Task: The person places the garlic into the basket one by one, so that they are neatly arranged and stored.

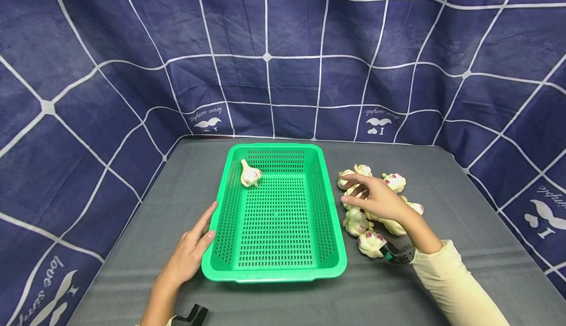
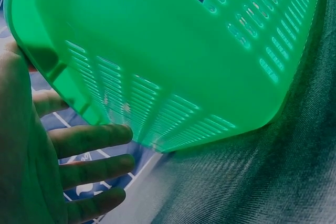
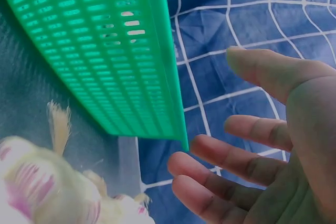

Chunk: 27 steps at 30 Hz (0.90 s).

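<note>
A person's left hand (image 1: 187,255) rests at the left rim of the green basket (image 1: 277,218), its fingers extended and touching the edge rather than curled round it, so the grip is loose; the right hand (image 1: 376,198) hangs over the garlic bulbs (image 1: 355,222) to the right of the basket, its fingers parted and slightly bent, grasping nothing, and the right wrist view shows its palm and fingertips bare, apart from the bulbs below.

One garlic bulb (image 1: 251,176) lies inside the basket, in the far left corner, its stem pointing away from the person; the others lie close together on the grey cloth (image 1: 177,183), just beside the basket's right wall, some partly hidden by the right hand and forearm.

A navy curtain (image 1: 296,31) with white grid lines hangs behind and at both sides; a cream sleeve (image 1: 460,286) covers the right forearm, and a black device (image 1: 400,254) sits at that wrist.
</note>
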Motion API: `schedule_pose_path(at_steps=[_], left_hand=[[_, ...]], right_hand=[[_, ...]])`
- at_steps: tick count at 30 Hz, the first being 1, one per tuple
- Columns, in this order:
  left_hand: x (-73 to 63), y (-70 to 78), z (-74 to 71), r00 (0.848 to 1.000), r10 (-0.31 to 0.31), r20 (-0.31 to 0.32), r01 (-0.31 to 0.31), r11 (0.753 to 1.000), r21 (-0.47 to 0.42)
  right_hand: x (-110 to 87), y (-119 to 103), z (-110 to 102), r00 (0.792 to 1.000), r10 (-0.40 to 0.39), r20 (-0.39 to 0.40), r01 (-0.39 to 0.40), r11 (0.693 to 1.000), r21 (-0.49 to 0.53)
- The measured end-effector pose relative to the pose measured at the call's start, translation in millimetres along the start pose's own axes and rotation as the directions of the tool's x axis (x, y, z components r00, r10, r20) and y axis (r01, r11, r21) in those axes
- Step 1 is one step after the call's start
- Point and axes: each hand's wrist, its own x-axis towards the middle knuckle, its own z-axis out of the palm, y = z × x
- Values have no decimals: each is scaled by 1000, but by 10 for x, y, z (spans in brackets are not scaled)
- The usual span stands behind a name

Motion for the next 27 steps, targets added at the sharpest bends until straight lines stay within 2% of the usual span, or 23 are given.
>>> schedule_pose_path(at_steps=[6, 11, 19, 23, 27], left_hand=[[5, 6, -2, 1000, 3, -3, -3, 1000, 3], [6, 1, -14, 1000, 2, 2, -2, 1000, 4], [9, 4, -30, 1000, 2, -1, -2, 1000, 13], [6, -2, -14, 1000, 4, 3, -4, 1000, 13], [5, -4, -3, 1000, 2, 0, -2, 1000, 10]], right_hand=[[-161, 73, -25, 999, -1, -43, -1, 999, -37], [-287, 148, -41, 998, 31, -53, -32, 999, -29], [-460, 215, -28, 998, -7, -66, 5, 1000, -30], [-555, 241, -26, 999, -2, -49, 1, 1000, -27], [-639, 283, -9, 999, 37, -31, -38, 999, -35]])
